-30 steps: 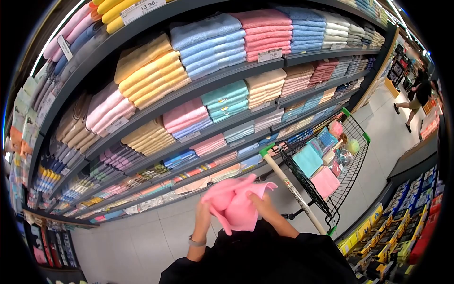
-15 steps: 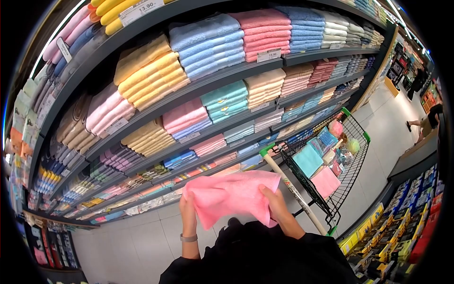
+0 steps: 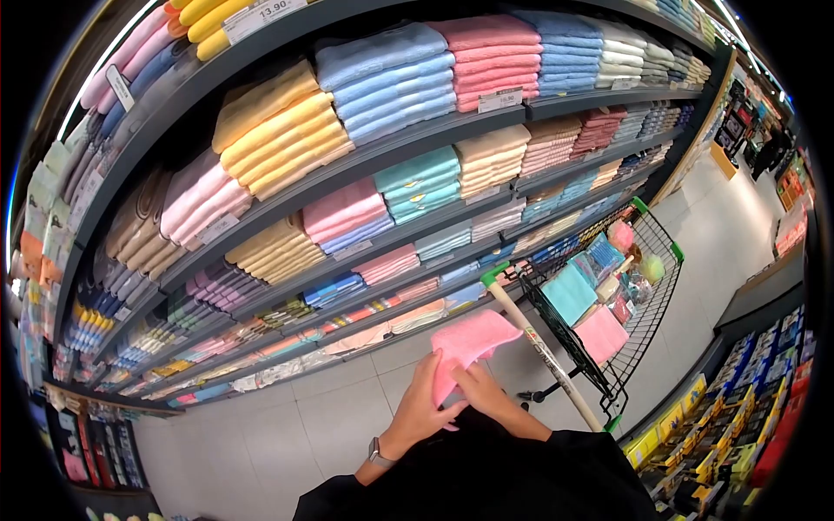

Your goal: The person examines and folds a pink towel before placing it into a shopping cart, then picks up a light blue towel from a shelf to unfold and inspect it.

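Note:
A pink towel [image 3: 473, 339] is bunched and folded between my two hands, in front of my body. My left hand [image 3: 427, 401], with a watch on its wrist, is closed around the towel's left side. Close beside it, my right hand [image 3: 483, 392] grips the lower edge, its fingers partly hidden by the cloth. The towel's upper part sticks out beyond the hands toward the cart handle [image 3: 547, 356].
Shelves of folded towels [image 3: 391, 82] in several colours rise ahead and to the left. A wire shopping cart [image 3: 638, 347] at the right holds a turquoise towel [image 3: 569, 295], a pink towel [image 3: 601, 334] and small goods. Packaged goods [image 3: 704, 434] line a display at lower right.
The towel was spread wide between my hands and is now gathered smaller. My left hand has moved right, up to my right hand, which shifted slightly left and down.

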Demonstrator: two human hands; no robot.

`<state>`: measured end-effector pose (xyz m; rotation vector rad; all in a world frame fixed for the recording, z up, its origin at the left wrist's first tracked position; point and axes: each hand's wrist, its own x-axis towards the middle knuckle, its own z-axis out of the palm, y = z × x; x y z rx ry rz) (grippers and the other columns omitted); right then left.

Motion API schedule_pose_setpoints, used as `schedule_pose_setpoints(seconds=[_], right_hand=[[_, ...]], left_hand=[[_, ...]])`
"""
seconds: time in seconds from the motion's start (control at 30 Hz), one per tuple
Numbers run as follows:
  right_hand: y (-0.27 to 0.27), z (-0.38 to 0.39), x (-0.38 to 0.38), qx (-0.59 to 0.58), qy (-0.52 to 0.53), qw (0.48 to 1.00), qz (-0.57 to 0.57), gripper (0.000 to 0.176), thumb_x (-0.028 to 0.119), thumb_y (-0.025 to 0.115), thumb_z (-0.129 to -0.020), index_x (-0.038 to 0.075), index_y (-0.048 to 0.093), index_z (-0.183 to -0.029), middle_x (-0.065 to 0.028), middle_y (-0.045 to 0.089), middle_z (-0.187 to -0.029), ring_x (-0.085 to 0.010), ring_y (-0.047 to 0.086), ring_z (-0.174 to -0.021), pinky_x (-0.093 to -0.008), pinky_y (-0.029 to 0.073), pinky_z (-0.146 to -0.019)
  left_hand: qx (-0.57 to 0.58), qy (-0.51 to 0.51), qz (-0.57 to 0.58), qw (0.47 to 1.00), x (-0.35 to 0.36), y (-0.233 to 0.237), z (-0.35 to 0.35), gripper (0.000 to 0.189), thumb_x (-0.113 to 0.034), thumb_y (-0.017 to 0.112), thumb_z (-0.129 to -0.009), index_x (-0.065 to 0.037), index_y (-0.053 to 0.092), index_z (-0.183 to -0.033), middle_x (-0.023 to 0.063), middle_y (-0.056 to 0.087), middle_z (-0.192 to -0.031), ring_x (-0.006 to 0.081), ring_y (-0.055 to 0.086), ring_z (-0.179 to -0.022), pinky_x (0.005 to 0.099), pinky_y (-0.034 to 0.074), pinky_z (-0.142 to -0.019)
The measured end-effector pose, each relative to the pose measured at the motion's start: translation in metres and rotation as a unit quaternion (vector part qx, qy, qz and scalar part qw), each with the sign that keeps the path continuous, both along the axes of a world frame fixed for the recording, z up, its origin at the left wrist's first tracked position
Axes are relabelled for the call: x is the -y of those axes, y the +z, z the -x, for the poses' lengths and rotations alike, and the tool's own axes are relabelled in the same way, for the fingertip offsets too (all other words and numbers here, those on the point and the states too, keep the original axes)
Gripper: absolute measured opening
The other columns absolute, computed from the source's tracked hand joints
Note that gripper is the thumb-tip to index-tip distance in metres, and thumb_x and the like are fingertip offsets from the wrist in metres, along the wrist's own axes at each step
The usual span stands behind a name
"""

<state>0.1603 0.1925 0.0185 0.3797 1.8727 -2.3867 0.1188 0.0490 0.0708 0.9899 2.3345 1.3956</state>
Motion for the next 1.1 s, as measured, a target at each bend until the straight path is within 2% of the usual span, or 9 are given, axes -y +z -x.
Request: schedule_pose_setpoints(seconds=[0.13,0.23,0.33,0.43,0.5,0.6,0.73,0.93,1.1], right_hand=[[-0.006,-0.005,-0.002,0.013,0.049,0.996,-0.074,0.031,0.019,0.047,-0.093,-0.007,0.054,-0.109,-0.0119,0.060,-0.099,-0.0189,0.059,-0.091,-0.0312,0.047,-0.076],[-0.004,0.000,0.000,-0.082,0.074,0.987,0.119,0.028,0.016,0.046,-0.093,-0.007,0.053,-0.108,-0.0118,0.060,-0.095,-0.0180,0.060,-0.084,-0.0311,0.048,-0.072],[0.011,0.000,0.004,-0.049,0.038,0.993,0.105,0.025,0.015,0.048,-0.094,-0.004,0.053,-0.110,-0.0103,0.060,-0.092,-0.0158,0.061,-0.078,-0.0294,0.050,-0.067],[-0.002,0.004,0.007,-0.080,0.041,0.996,0.014,0.023,0.016,0.050,-0.095,-0.001,0.053,-0.111,-0.0082,0.060,-0.090,-0.0142,0.062,-0.075,-0.0274,0.050,-0.065],[-0.004,0.005,0.006,-0.076,0.060,0.995,0.000,0.024,0.018,0.050,-0.097,-0.002,0.053,-0.111,-0.0070,0.059,-0.088,-0.0137,0.061,-0.072,-0.0259,0.051,-0.064],[-0.008,0.006,0.006,-0.044,0.074,0.996,0.029,0.025,0.021,0.052,-0.096,-0.001,0.055,-0.108,-0.0056,0.059,-0.080,-0.0125,0.060,-0.063,-0.0253,0.049,-0.056],[-0.011,0.006,0.005,-0.011,0.069,0.996,0.058,0.026,0.023,0.054,-0.096,-0.001,0.056,-0.105,-0.0048,0.058,-0.070,-0.0117,0.057,-0.052,-0.0250,0.047,-0.048],[-0.003,0.005,0.000,-0.028,0.092,0.995,-0.026,0.026,0.023,0.054,-0.095,-0.002,0.057,-0.102,-0.0072,0.059,-0.071,-0.0137,0.057,-0.051,-0.0259,0.047,-0.048],[-0.002,0.004,-0.004,0.017,0.075,0.997,0.030,0.021,0.015,0.044,-0.095,-0.002,0.057,-0.094,-0.0093,0.060,-0.071,-0.0160,0.060,-0.056,-0.0263,0.047,-0.053]], left_hand=[[-0.008,0.047,-0.016,0.999,-0.002,-0.012,-0.001,0.065,-0.011,0.067,-0.081,0.002,0.036,-0.137,0.0241,0.047,-0.130,0.0383,0.049,-0.118,0.0387,0.041,-0.098],[0.007,0.086,-0.053,0.995,0.001,-0.021,0.001,0.045,-0.007,0.058,-0.087,0.002,0.047,-0.130,0.0228,0.056,-0.121,0.0364,0.057,-0.108,0.0367,0.046,-0.090],[0.006,0.118,-0.076,0.990,0.001,-0.018,0.001,0.032,-0.005,0.050,-0.091,0.002,0.055,-0.122,0.0217,0.062,-0.112,0.0335,0.063,-0.098,0.0347,0.049,-0.083],[0.030,0.136,-0.086,0.987,0.002,-0.020,0.000,0.027,-0.007,0.047,-0.095,0.003,0.057,-0.118,0.0194,0.064,-0.102,0.0273,0.064,-0.091,0.0326,0.049,-0.078],[0.012,0.146,-0.092,0.985,0.002,-0.021,-0.001,0.026,-0.009,0.046,-0.097,0.003,0.058,-0.116,0.0152,0.065,-0.093,0.0187,0.061,-0.082,0.0299,0.048,-0.075],[0.095,0.137,-0.089,0.982,0.004,-0.014,-0.003,0.024,-0.010,0.045,-0.098,0.003,0.059,-0.111,0.0125,0.063,-0.089,0.0158,0.059,-0.079,0.0285,0.047,-0.072],[0.079,0.148,-0.106,0.980,0.006,-0.031,-0.002,0.021,-0.011,0.045,-0.098,0.003,0.059,-0.106,0.0116,0.062,-0.086,0.0165,0.059,-0.078,0.0280,0.047,-0.070],[0.110,0.073,-0.128,0.983,0.001,-0.021,-0.002,0.018,-0.008,0.045,-0.097,0.003,0.058,-0.100,0.0104,0.059,-0.082,0.0175,0.059,-0.072,0.0279,0.047,-0.066],[0.141,0.051,-0.128,0.980,-0.003,-0.015,-0.003,0.015,-0.004,0.046,-0.096,0.005,0.058,-0.096,0.0084,0.055,-0.080,0.0155,0.057,-0.065,0.0272,0.045,-0.061]])
